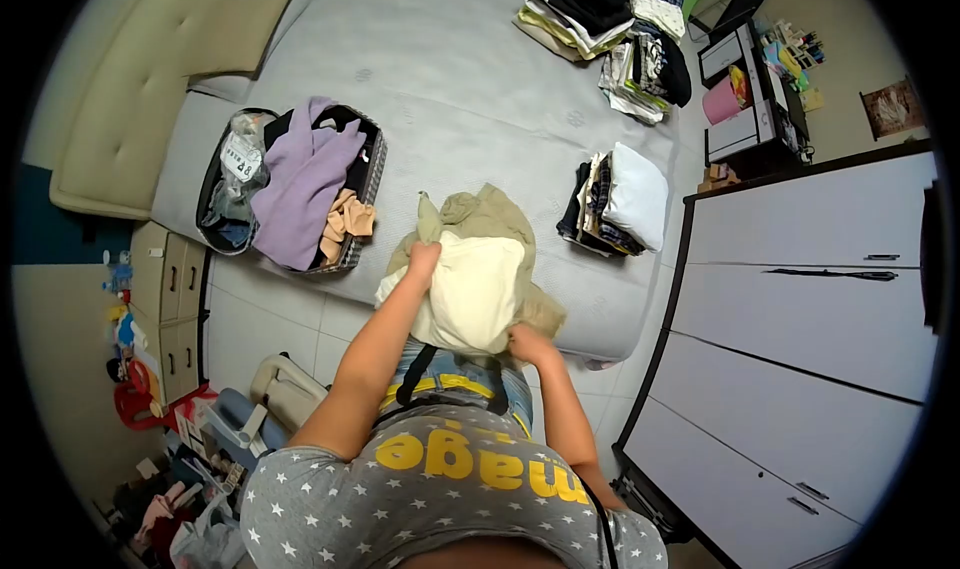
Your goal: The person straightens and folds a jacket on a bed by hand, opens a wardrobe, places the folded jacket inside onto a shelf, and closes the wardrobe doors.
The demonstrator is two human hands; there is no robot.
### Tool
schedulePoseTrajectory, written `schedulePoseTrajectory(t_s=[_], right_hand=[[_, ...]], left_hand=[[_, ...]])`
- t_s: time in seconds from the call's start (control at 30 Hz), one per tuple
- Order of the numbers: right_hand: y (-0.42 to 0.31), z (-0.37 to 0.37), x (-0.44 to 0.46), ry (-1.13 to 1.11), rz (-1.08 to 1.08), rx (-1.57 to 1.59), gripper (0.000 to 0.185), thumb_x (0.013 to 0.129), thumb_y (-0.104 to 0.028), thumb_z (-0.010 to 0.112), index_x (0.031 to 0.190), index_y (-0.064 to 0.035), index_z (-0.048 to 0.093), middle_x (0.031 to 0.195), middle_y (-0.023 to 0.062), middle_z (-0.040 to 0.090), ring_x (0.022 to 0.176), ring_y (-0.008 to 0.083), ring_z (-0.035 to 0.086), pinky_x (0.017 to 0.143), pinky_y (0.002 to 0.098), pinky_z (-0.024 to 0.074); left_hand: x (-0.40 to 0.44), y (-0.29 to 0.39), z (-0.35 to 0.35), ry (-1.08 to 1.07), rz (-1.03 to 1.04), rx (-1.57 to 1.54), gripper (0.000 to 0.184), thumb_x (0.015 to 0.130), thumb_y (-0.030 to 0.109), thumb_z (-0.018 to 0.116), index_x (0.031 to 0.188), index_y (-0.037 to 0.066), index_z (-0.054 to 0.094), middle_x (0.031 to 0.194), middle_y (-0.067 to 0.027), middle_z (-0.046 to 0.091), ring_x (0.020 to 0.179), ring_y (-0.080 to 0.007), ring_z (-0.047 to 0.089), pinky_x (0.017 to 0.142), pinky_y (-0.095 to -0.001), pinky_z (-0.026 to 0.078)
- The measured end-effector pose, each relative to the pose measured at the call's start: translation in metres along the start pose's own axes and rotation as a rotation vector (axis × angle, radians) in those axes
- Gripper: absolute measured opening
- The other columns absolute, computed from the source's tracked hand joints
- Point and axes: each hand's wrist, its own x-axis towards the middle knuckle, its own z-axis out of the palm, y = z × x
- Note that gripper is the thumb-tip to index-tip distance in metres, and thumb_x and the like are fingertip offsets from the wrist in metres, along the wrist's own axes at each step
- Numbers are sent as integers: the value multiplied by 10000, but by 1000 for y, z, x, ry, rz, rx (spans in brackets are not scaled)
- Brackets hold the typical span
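A cream cloth (478, 289) lies over a khaki garment (490, 217) at the near edge of the bed, in front of my body. My left hand (424, 259) is closed on the upper left part of the bunch, where a khaki tip sticks up above the fist. At the lower right, my right hand (530, 344) has its fingers closed on the edge of the khaki garment. The garment's underside is hidden beneath the cream cloth.
Left on the bed (420, 119) is an open case (370, 184) with a purple garment (305, 189). Folded stacks stand at the right (635, 199) and top right (575, 14). A white wardrobe (800, 309) is at right, drawers (170, 309) at left.
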Motion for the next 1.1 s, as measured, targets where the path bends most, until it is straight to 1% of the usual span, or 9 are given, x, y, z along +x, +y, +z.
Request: schedulePoseTrajectory(t_s=[0.07, 0.13, 0.2, 0.43, 0.6, 0.67, 0.87, 0.97, 1.1], right_hand=[[-13, -20, -7, 292, 383, -189, 393, 688, -93, 632, 1054, 35, 566, 981, 203, 599, 996, 362, 534, 903, 367, 415], [-47, -50, -32, 751, 60, -28, 618, 635, -160, 715, 1165, 36, 463, 1172, 234, 506, 1111, 379, 461, 945, 409, 369], [-59, -67, -28, 765, -74, -124, 739, 621, -179, 732, 1238, 29, 383, 1213, 219, 469, 1141, 379, 428, 982, 421, 327], [-87, -85, 13, 723, -382, -232, 941, 589, -219, 759, 1348, 19, 256, 1137, 183, 500, 1123, 342, 446, 1038, 464, 247], [-83, -101, 27, 720, -475, -347, 181, 627, 34, 563, 807, 37, 581, 998, 181, 527, 973, 347, 500, 897, 400, 372], [-87, -102, 13, 787, -526, -261, 188, 629, 38, 566, 816, 30, 583, 991, 175, 532, 970, 345, 501, 863, 392, 393], [-97, -113, -24, 960, -716, -33, 184, 648, 21, 608, 830, 29, 580, 1114, 149, 550, 1097, 324, 497, 903, 374, 417], [-101, -113, -39, 949, -771, 36, 293, 673, 50, 602, 966, 37, 600, 1125, 155, 584, 1095, 293, 537, 925, 359, 425], [-113, -116, -67, 1014, -795, 65, 329, 694, -21, 635, 1020, 15, 603, 1091, 154, 607, 1060, 293, 563, 910, 355, 438]], left_hand=[[-35, 14, 4, -78, 21, 82, 332, 753, 75, 518, 1050, -72, 538, 962, -146, 612, 858, -249, 600, 756, -347, 473], [-66, 24, 3, -150, 39, 163, 366, 756, 55, 515, 1103, -59, 510, 998, -138, 601, 899, -241, 579, 797, -338, 457], [-89, 35, 1, -387, 268, 450, 358, 770, 64, 505, 1109, -46, 526, 1050, -140, 598, 966, -216, 563, 848, -318, 433], [-167, 116, 7, -570, 516, 345, 348, 789, 107, 562, 1107, -30, 535, 1070, -133, 595, 1006, -209, 546, 885, -309, 416], [-178, 131, -15, -788, 659, 576, 472, 760, 170, 603, 1175, -16, 477, 1077, -155, 579, 1000, -228, 543, 894, -319, 411], [-160, 130, -31, -1008, 542, 763, 527, 717, 198, 617, 1181, -9, 476, 1038, -159, 579, 985, -249, 535, 883, -314, 412], [-86, 71, -85, -574, 290, 1513, 594, 681, 205, 667, 1217, 43, 469, 1093, -178, 549, 1039, -313, 505, 925, -353, 400], [-71, 46, -92, -280, 661, 1222, 704, 666, 229, 695, 1290, 91, 399, 1233, -191, 460, 1155, -329, 429, 978, -377, 358], [-64, 28, -61, -263, 736, 1189, 911, 608, 209, 749, 1373, 120, 263, 1374, -222, 306, 1250, -367, 322, 1031, -391, 294]])
